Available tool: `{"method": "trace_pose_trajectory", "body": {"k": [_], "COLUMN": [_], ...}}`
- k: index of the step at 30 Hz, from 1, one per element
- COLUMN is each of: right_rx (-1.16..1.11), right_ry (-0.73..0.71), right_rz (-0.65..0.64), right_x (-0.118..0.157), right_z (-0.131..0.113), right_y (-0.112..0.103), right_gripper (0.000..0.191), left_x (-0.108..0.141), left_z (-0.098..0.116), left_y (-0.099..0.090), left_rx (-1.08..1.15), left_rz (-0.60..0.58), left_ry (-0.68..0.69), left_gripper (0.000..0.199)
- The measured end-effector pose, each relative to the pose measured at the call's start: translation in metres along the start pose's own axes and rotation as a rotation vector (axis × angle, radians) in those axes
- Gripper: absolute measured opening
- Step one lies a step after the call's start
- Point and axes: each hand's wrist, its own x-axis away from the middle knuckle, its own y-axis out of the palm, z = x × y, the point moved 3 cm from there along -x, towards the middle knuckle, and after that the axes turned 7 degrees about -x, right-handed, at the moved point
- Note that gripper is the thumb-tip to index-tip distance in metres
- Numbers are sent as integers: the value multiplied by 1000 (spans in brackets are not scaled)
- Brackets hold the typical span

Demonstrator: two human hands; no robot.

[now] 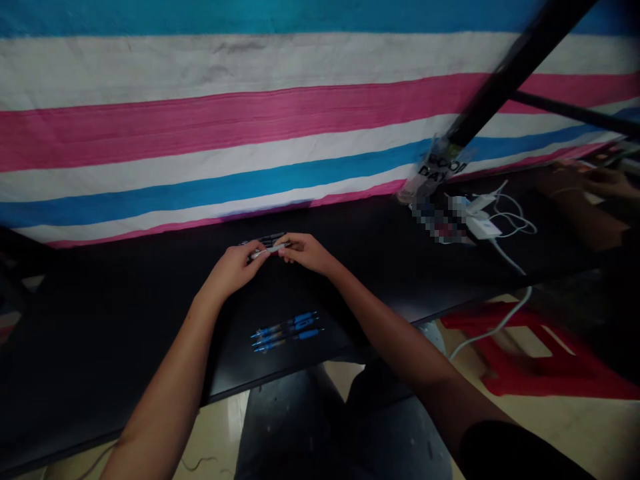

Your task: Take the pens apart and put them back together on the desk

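A slim white pen (273, 249) is pinched between both hands over the far part of the black table. My left hand (245, 262) is closed on its left end, and my right hand (303, 252) grips the tip end. Just behind the fingers lie dark pens (270, 238), partly hidden by the hands. Nearer to me, three blue pens (286, 331) rest side by side on the table, their tips pointing right.
The black table (125, 333) runs along a striped sheet (200, 127). To the right are a clear plastic bag (435, 170), a white power adapter (483, 225) with cables, and another person's hands (600, 183). A red stool (540, 360) stands below the table edge.
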Motion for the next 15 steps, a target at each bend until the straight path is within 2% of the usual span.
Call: {"method": "trace_pose_trajectory", "body": {"k": [3, 6, 11, 15], "right_rx": [12, 74, 40, -1], "right_ry": [44, 99, -9, 10], "right_rz": [-1, 4, 38, 43], "right_x": [0, 0, 0, -1], "right_z": [4, 6, 1, 1], "right_y": [2, 2, 3, 4], "right_gripper": [28, 41, 25, 31], "left_x": [1, 1, 1, 1], "left_z": [1, 3, 2, 0], "left_y": [1, 2, 1, 0], "left_rx": [-36, -52, -60, -57], "left_rz": [-17, -35, -60, -59], "left_ry": [6, 19, -19, -25], "left_gripper": [37, 37, 37, 38]}}
